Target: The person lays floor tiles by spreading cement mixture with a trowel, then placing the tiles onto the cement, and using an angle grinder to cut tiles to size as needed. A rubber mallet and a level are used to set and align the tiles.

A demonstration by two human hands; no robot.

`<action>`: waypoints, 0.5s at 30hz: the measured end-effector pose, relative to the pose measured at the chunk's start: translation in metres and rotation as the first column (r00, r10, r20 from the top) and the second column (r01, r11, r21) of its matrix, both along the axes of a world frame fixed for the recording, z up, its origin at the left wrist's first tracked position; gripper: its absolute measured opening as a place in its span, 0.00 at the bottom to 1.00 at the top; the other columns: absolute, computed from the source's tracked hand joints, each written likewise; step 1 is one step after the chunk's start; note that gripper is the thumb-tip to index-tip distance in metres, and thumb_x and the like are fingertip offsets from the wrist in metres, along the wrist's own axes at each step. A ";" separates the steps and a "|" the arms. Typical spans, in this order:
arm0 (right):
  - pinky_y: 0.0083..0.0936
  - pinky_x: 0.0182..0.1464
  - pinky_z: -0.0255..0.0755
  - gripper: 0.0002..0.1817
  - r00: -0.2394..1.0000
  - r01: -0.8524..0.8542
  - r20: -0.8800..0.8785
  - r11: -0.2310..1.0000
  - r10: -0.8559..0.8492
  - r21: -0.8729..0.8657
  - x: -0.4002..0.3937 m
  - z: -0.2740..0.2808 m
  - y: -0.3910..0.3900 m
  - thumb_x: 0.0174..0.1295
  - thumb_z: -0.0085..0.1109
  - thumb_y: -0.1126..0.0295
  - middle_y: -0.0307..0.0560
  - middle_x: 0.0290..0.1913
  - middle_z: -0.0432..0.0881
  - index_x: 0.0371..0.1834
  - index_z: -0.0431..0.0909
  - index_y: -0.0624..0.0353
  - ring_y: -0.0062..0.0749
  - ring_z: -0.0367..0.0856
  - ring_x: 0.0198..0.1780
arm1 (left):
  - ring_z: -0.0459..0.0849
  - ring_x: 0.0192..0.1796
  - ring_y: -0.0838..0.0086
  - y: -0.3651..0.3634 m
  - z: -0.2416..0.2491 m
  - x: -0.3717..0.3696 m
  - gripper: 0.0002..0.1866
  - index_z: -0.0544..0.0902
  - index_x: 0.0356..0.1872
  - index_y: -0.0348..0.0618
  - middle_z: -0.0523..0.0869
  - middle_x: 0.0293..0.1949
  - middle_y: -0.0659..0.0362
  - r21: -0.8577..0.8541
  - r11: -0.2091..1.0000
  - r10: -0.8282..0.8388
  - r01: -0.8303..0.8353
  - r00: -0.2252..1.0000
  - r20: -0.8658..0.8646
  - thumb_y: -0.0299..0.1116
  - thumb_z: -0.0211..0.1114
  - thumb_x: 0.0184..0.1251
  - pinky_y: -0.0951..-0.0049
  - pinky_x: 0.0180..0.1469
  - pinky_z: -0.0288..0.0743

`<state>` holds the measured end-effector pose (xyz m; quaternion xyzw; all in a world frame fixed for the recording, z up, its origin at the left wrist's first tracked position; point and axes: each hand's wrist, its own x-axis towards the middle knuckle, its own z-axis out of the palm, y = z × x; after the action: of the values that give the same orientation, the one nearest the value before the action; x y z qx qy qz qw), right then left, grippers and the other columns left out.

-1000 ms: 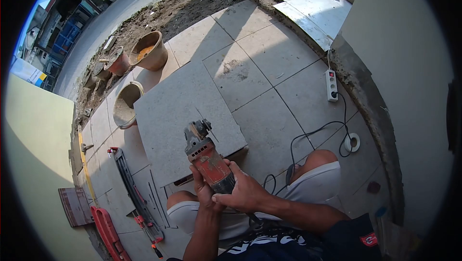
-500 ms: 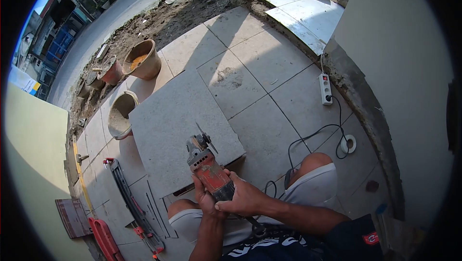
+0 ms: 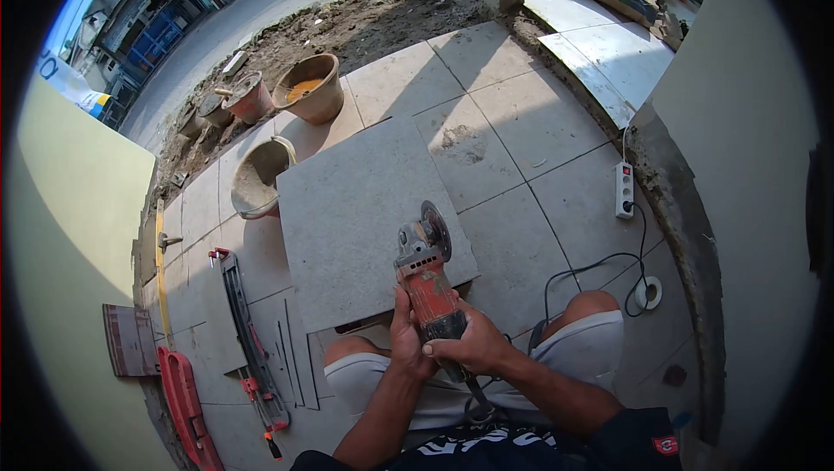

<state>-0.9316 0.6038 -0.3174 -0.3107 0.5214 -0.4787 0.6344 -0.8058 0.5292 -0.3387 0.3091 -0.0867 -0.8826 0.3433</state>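
A red and black angle grinder [image 3: 432,292] is held in both hands above the near edge of a large grey tile [image 3: 360,202]. Its cutting disc [image 3: 437,229] faces up and to the right. My left hand [image 3: 407,336] wraps the left side of the body, fingers closed. My right hand [image 3: 473,341] grips the black rear part from the right, thumb across it. The cord runs down from the handle toward my lap. The tile lies raised on something dark, partly hidden beneath it.
At left lie a tile cutter [image 3: 243,332], thin tile strips [image 3: 295,358], a red tool [image 3: 184,406] and a hammer [image 3: 168,242]. Buckets [image 3: 311,93] stand behind the tile. At right are a power strip [image 3: 624,190], its black cord and a white tape roll [image 3: 648,293].
The view has shifted, so the surroundings appear farther right. The grinder has turned in my hands, and its disc now shows more of its flat face. Both hands keep their hold.
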 end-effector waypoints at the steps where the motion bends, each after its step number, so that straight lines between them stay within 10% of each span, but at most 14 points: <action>1: 0.31 0.65 0.74 0.47 0.999 -0.037 0.001 0.999 0.037 -0.005 -0.002 0.003 0.000 0.51 0.77 0.57 0.56 0.60 0.82 0.72 0.68 0.70 0.38 0.83 0.60 | 0.90 0.53 0.60 0.002 0.001 -0.001 0.38 0.77 0.64 0.39 0.88 0.52 0.45 -0.024 0.999 -0.046 0.047 0.999 0.027 0.69 0.49 0.79 0.56 0.58 0.86; 15: 0.37 0.72 0.69 0.57 0.946 -0.026 -0.320 0.998 0.044 0.059 0.002 0.026 0.002 0.51 0.75 0.53 0.72 0.68 0.75 0.78 0.54 0.76 0.55 0.77 0.70 | 0.90 0.55 0.56 0.001 -0.004 0.003 0.40 0.74 0.68 0.36 0.87 0.56 0.42 -0.098 0.995 -0.045 0.038 0.997 -0.069 0.67 0.46 0.81 0.55 0.59 0.86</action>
<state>-0.9301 0.6057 -0.2912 -0.3764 0.6247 -0.3964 0.5576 -0.8032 0.5305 -0.3431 0.2588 -0.1232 -0.8948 0.3423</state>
